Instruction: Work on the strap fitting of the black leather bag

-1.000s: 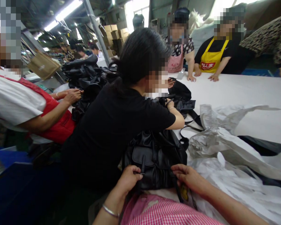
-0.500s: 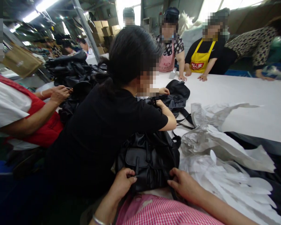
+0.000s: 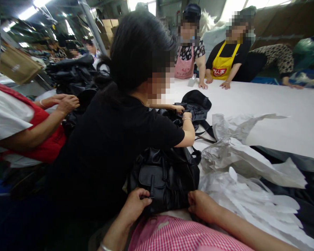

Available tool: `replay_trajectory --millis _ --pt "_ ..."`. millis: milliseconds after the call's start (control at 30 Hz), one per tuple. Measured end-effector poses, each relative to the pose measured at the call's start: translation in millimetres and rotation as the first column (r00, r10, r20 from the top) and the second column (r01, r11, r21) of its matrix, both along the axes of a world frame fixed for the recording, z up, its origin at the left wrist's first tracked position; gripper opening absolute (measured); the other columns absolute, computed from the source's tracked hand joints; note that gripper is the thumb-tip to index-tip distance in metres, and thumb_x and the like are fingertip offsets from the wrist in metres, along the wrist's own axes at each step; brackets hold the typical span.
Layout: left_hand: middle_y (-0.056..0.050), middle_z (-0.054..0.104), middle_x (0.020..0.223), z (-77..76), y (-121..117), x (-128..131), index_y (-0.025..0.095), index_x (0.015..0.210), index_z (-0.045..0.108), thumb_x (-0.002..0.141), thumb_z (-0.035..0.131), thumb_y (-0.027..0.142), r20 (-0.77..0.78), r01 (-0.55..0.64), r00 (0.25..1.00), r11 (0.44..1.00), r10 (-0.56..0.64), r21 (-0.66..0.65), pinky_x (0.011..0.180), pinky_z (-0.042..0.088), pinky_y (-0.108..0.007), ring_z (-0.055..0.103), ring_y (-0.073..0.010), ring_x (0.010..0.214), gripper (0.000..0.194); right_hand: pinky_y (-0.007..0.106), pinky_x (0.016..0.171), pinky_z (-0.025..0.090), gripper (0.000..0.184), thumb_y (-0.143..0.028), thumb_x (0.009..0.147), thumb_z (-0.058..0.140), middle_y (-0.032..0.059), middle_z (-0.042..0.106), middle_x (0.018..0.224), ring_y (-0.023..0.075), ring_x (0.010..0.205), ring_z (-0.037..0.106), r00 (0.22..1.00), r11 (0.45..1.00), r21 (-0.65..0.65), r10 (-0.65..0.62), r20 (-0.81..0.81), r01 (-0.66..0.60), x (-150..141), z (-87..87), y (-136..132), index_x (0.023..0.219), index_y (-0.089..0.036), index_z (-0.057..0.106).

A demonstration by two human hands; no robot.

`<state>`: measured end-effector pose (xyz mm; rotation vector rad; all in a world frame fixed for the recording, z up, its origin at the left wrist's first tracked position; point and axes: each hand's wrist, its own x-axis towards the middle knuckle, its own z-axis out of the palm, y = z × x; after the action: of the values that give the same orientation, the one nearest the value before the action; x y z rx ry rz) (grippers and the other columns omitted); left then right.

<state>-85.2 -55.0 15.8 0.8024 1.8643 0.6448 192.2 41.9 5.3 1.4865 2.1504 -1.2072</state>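
Observation:
A black leather-look backpack [image 3: 167, 176] lies before me at the table's near edge, its front pocket flap [image 3: 149, 177] facing up. Between thumb and forefinger of my left hand [image 3: 136, 204] is a small thin pointed tool [image 3: 150, 197], too small to name exactly; its tip lies against the bag's lower left front. My right hand [image 3: 202, 205] is closed at the lower right side of the same backpack, pinching its edge, with the fingertips partly hidden.
A co-worker in black [image 3: 125, 139] leans in close at my left, handling another black bag [image 3: 196, 104]. White paper sheets [image 3: 240, 160] and white strips [image 3: 253, 205] lie at right beside black material [image 3: 303, 167]. Other workers stand across the white table [image 3: 272, 108].
My right hand's fingers have closed in at the backpack's right edge. My left hand has stayed nearly in place. The co-worker's hands have shifted on the other bag.

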Motion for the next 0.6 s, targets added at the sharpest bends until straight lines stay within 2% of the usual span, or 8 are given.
replay_trajectory --millis 267,433,500,600 --pt "-0.006 0.072 0.09 -1.7 1.2 -0.4 0.016 0.084 0.07 0.059 0.069 0.027 0.009 0.003 1.0 1.0 -0.003 0.004 0.085 0.047 -0.033 0.064 -0.0233 0.09 0.028 0.025 0.052 0.03 0.01 -0.009 0.068 0.068 0.0002 0.067 0.068 0.0146 0.063 0.057 0.999 0.999 0.024 0.043 0.018 -0.044 0.9 -10.2 0.2 0.07 -0.017 0.063" --pt "-0.007 0.072 0.095 -4.9 2.0 0.3 0.015 0.089 0.071 0.066 0.065 0.03 0.015 -0.002 1.0 1.0 0.002 0.017 0.091 0.046 -0.036 0.065 -0.0237 0.094 0.028 0.026 0.055 0.032 0.008 -0.012 0.078 0.062 0.0055 0.069 0.073 0.0179 0.068 0.063 0.998 0.998 0.006 0.06 -0.019 -0.06 2.1 -14.7 0.3 0.072 -0.016 0.064" --pt "-0.008 0.072 0.095 -6.9 1.3 2.1 0.016 0.088 0.071 0.07 0.063 0.031 -0.04 0.003 0.999 0.999 -0.001 0.048 0.091 0.047 -0.037 0.065 -0.0241 0.095 0.026 0.026 0.056 0.034 0.012 -0.011 0.082 0.058 0.0071 0.07 0.075 0.0184 0.069 0.064 0.997 0.998 -0.006 0.065 -0.046 -0.065 2.8 -14.2 1.2 0.073 -0.015 0.064" --pt "-0.008 0.069 0.093 -6.1 -1.6 6.9 0.017 0.088 0.071 0.076 0.057 0.031 -0.217 0.029 0.976 0.991 0.001 0.133 0.088 0.048 -0.036 0.064 -0.0231 0.091 0.023 0.023 0.053 0.034 0.02 -0.005 0.083 0.049 0.0051 0.069 0.07 0.016 0.064 0.062 0.993 0.997 -0.073 0.009 -0.116 -0.017 5.3 -10.7 4.4 0.072 -0.015 0.062"
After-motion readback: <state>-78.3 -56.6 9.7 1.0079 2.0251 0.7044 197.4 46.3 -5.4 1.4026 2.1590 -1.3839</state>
